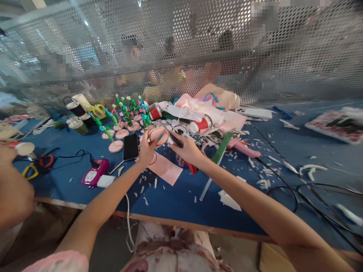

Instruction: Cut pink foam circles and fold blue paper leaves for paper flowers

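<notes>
Our left hand (146,149) pinches a round pink disc (157,132) at its lower left side, the thumb across its face and the fingers bent round behind, so that it stands tilted above the middle of the bench (170,206). Our right hand (187,148) is closed round a dark tool (176,139), whose pale tip points at the right side of the disc; we cannot tell whether the two touch. Below our hands, toward the front edge of the bench, lies a pink sheet (168,170), with a black phone (131,147) just left of our left hand. Further left, near the front edge, we have a purple box (95,173) with a white plug (106,181) beside it. Behind the phone, toward the far edge, a group of small flower stems (129,109) stands on round pink bases. To the right of our right hand a green strip (222,147) slants over the white scraps, and a pink glue gun (244,147) lies just beyond it. Papers (195,104) are heaped against the metal screen (181,49) at the far edge. At the left end of the bench we see another person's arm (15,192) near yellow-and-red scissors (39,166).
</notes>
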`<state>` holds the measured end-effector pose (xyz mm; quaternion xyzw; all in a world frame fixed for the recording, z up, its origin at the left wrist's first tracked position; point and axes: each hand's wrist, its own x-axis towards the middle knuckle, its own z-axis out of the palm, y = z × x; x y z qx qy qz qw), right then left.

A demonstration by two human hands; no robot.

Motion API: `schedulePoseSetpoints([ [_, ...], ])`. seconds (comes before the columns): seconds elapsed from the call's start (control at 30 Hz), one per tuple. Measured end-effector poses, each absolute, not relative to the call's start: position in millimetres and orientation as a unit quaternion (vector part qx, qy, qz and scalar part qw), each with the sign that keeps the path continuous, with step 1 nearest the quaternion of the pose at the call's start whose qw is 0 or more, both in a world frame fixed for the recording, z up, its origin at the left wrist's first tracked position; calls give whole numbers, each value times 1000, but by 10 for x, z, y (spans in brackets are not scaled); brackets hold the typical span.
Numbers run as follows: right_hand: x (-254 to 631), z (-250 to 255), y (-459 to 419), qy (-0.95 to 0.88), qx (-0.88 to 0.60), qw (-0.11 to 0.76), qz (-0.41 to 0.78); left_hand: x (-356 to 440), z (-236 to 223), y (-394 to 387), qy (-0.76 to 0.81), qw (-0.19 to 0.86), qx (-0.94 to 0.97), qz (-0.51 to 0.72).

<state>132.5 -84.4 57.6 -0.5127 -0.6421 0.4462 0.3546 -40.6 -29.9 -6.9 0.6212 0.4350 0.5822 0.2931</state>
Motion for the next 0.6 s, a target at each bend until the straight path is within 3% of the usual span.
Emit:
schedulePoseSetpoints([
  [0.23, 1349, 540, -804, -674, -514, 376, 374, -438, -134, -213, 443, 294, 583, 614],
  [0.6, 1354, 559, -833, -682, -513, 366, 371, -441, -109, -256, 432, 269, 621, 596],
])
